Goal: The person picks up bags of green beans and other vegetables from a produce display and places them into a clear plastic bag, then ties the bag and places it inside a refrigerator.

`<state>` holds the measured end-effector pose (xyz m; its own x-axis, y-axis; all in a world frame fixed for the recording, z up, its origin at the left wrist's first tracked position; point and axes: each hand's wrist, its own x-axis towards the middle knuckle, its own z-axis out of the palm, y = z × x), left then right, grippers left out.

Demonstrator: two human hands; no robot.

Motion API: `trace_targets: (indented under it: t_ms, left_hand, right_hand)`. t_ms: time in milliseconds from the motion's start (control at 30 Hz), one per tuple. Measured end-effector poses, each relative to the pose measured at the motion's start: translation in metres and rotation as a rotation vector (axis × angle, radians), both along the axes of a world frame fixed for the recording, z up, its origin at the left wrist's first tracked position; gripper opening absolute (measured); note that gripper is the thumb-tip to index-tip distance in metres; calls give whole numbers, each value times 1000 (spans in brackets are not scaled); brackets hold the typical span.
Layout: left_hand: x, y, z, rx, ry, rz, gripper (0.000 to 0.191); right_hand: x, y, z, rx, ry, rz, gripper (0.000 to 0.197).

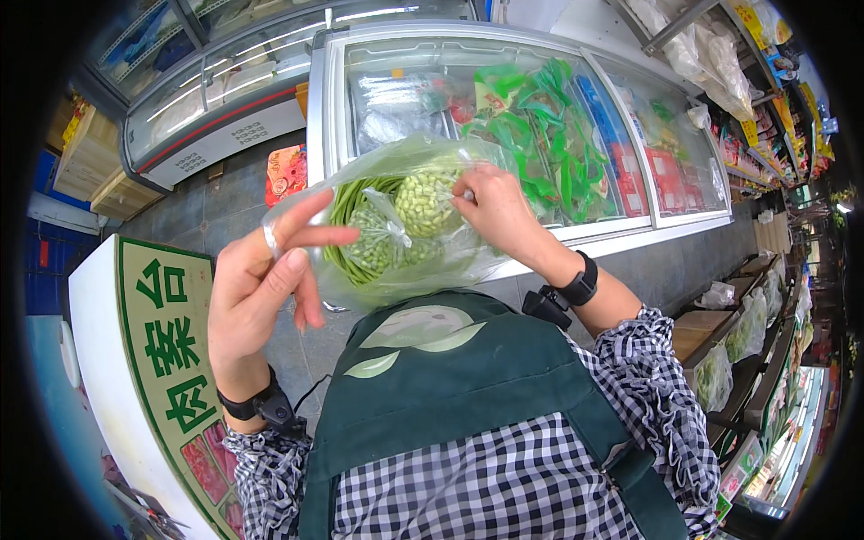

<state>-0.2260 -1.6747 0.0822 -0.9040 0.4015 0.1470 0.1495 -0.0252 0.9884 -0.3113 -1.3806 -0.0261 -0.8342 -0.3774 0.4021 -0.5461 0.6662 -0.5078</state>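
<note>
A thin clear plastic carrier bag (pixel 304 283) hangs in front of my apron. One of its handles loops around the fingers of my left hand (pixel 253 290), which are spread. Inside lie a coil of long green beans (pixel 344 202), a small knotted bag of green peas or beans (pixel 381 239), and a small bag of pale green chopped pieces (pixel 425 202). My right hand (pixel 496 209) is at the carrier bag's right side. Its thumb and forefinger pinch the gathered plastic beside the chopped pieces, apparently that small bag's neck.
A glass-topped chest freezer (pixel 574 233) with packaged goods stands just ahead. A white counter (pixel 94 324) with a green-bordered sign is at left. Beyond lies a glass display freezer (pixel 223 135). Shelves with bagged vegetables (pixel 715 378) line the right. A red box (pixel 285 175) sits by the freezer.
</note>
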Motion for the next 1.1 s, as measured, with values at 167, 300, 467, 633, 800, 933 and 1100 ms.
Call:
trace_targets:
  t_ms: [167,300,467,633,800,933,1100]
  left_hand:
    - [3,-5,-4,-52,16,-1,38]
    - [3,-7,-6,-74,76,25,38]
    - [5,-7,-5,-50,116,22,38]
    - [8,-5,-8,-75,77,80,27]
    - [11,-22,0,-352,157,118,20]
    - [5,-29,-18,-204,314,174,21]
    - [0,16,-24,253,209,65,27]
  right_hand:
    - [14,0,12,-89,-101,-98,8]
    - [5,-8,29,-807,-722,-162,6]
    - [12,-5,19,-1311,-636,-190,16]
    - [16,19,2,-612,-335,-8,40]
    - [30,45,30,524,92,78,80]
    - [36,75,57,690,46,231,51]
    - [55,74,129,58,459,139,14]
